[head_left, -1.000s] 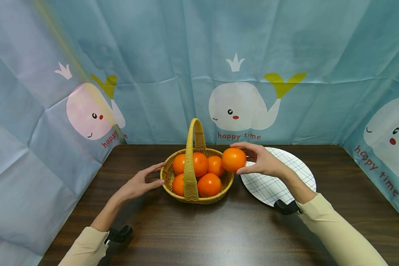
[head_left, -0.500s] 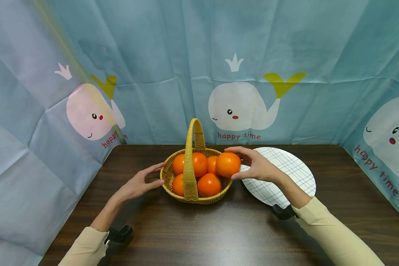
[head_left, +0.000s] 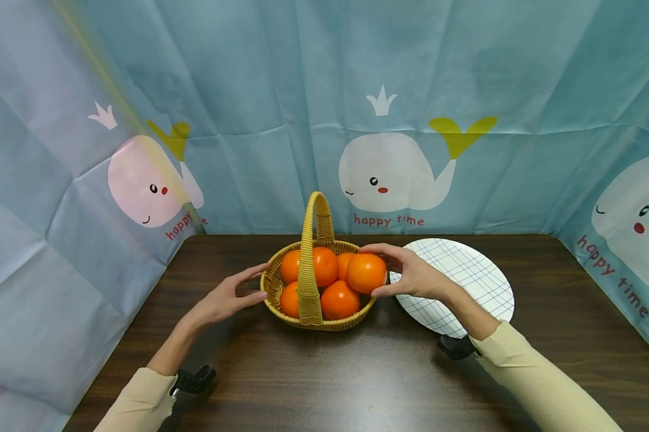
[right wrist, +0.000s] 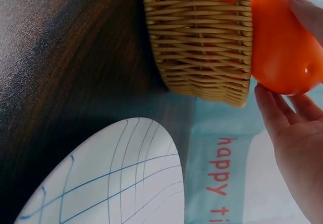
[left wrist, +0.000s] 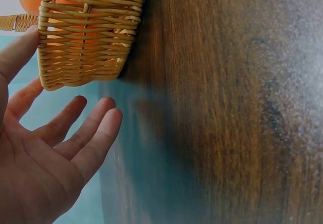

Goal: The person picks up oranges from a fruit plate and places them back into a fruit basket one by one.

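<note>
My right hand (head_left: 413,275) grips an orange (head_left: 366,273) from its right side, thumb in front and fingers behind. The fruit is at the right rim of a yellow wicker basket (head_left: 335,326), partly over it. Seen from the right wrist, the held orange (right wrist: 285,42) overlaps the basket's rim, with the thumb on one side and fingertips on the other. Several other oranges (head_left: 340,300) lie in the basket, some partly hidden by its tall handle (head_left: 307,264). At the basket's left end, my left hand (head_left: 224,300) touches the rim with thumb and forefinger; its other fingers (left wrist: 96,146) stretch out loosely.
A round white plate (head_left: 459,270) with blue grid lines lies right of the basket, partly behind the right forearm. Everything stands on a dark wooden table (head_left: 324,378). A blue curtain (head_left: 248,150) with printed whales hangs along the back and sides.
My right hand has moved left and down with the orange, from above the plate's edge to the basket's right rim. The left hand and the basket stay where they were.
</note>
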`<action>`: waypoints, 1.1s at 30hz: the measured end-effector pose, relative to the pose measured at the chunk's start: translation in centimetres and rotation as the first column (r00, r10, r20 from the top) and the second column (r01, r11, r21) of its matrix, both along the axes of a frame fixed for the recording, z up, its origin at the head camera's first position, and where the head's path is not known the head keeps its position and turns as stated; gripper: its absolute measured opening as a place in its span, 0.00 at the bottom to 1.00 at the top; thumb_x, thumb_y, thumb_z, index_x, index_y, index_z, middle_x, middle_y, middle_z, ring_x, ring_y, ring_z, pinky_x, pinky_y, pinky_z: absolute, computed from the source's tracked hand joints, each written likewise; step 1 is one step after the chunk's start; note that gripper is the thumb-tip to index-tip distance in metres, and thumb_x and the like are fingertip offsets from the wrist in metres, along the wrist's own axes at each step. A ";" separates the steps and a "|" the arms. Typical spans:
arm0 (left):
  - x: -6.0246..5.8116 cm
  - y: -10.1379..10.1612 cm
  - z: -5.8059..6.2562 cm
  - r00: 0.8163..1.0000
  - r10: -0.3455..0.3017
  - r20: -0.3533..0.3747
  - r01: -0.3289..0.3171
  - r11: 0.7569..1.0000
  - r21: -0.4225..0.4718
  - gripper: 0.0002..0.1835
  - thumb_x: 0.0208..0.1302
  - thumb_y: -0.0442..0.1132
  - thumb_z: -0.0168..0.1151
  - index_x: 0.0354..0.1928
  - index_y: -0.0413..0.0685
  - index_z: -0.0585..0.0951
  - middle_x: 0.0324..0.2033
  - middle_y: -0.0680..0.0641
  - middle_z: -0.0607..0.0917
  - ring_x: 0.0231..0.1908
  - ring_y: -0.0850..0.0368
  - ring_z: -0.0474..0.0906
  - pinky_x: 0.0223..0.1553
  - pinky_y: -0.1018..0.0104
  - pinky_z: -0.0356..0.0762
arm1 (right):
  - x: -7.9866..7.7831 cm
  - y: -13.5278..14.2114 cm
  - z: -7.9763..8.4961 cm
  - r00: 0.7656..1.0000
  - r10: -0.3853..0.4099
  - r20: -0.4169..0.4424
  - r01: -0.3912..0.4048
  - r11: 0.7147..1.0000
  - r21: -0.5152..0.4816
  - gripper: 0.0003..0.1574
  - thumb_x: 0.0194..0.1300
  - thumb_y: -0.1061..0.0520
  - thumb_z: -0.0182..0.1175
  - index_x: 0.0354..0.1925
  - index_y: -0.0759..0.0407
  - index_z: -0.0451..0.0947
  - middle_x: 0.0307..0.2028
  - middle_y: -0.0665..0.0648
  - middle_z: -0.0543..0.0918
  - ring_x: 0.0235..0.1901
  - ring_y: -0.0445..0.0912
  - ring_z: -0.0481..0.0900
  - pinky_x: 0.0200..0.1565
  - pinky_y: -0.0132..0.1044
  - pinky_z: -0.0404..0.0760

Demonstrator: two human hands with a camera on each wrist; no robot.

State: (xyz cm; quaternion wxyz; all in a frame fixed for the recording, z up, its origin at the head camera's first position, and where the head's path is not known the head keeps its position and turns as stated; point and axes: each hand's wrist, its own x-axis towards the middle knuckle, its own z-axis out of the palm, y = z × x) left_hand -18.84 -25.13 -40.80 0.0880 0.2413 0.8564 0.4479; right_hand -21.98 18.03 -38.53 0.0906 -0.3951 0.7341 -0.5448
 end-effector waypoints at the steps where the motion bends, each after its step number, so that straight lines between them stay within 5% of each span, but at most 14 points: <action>1: 0.0 0.0 0.0 1.000 0.000 0.000 0.000 1.000 0.001 0.35 0.73 0.40 0.63 0.76 0.40 0.64 0.72 0.36 0.67 0.68 0.30 0.62 0.63 0.27 0.57 | 0.0 0.0 0.0 1.000 0.003 -0.004 -0.003 1.000 0.002 0.49 0.54 0.66 0.78 0.71 0.66 0.67 0.64 0.57 0.75 0.60 0.53 0.76 0.62 0.46 0.74; 13: -0.2 0.6 -0.3 1.000 -0.014 -0.003 0.014 1.000 -0.007 0.35 0.74 0.42 0.63 0.77 0.41 0.63 0.71 0.37 0.68 0.69 0.31 0.62 0.63 0.28 0.58 | 0.4 3.2 0.0 0.999 -0.051 -0.010 0.051 0.999 0.004 0.48 0.54 0.67 0.77 0.70 0.66 0.68 0.66 0.60 0.73 0.63 0.61 0.73 0.61 0.60 0.70; 21: -0.1 0.8 -0.1 1.000 -0.016 -0.009 0.016 1.000 -0.008 0.35 0.73 0.41 0.63 0.77 0.40 0.63 0.71 0.36 0.67 0.68 0.31 0.62 0.63 0.29 0.59 | 1.5 7.5 -0.4 0.974 -0.224 -0.025 0.224 0.974 0.038 0.26 0.62 0.67 0.72 0.58 0.65 0.79 0.52 0.61 0.83 0.50 0.66 0.82 0.51 0.44 0.83; 27: 0.3 1.0 0.0 1.000 -0.011 0.003 0.011 1.000 -0.019 0.34 0.75 0.42 0.61 0.77 0.40 0.61 0.72 0.36 0.66 0.69 0.32 0.61 0.65 0.30 0.57 | 2.6 10.7 -0.8 0.927 -0.362 -0.097 0.370 0.926 0.079 0.16 0.68 0.66 0.66 0.54 0.63 0.82 0.48 0.65 0.83 0.46 0.54 0.86 0.45 0.34 0.83; 31: 0.7 0.9 0.0 1.000 0.017 0.017 -0.016 1.000 -0.013 0.33 0.80 0.44 0.53 0.80 0.44 0.56 0.73 0.34 0.63 0.68 0.33 0.63 0.62 0.34 0.66 | 3.5 12.3 -1.0 0.858 -0.451 -0.246 0.495 0.854 0.161 0.13 0.72 0.62 0.64 0.53 0.61 0.83 0.48 0.60 0.85 0.46 0.47 0.84 0.47 0.29 0.81; 33: 0.9 0.6 0.2 0.998 0.058 -0.017 -0.059 0.998 -0.033 0.32 0.82 0.46 0.49 0.80 0.46 0.55 0.73 0.34 0.62 0.69 0.33 0.62 0.62 0.34 0.66 | 3.8 12.9 -1.1 0.819 -0.467 -0.333 0.548 0.809 0.212 0.14 0.73 0.58 0.63 0.54 0.60 0.82 0.49 0.58 0.84 0.49 0.48 0.82 0.50 0.36 0.81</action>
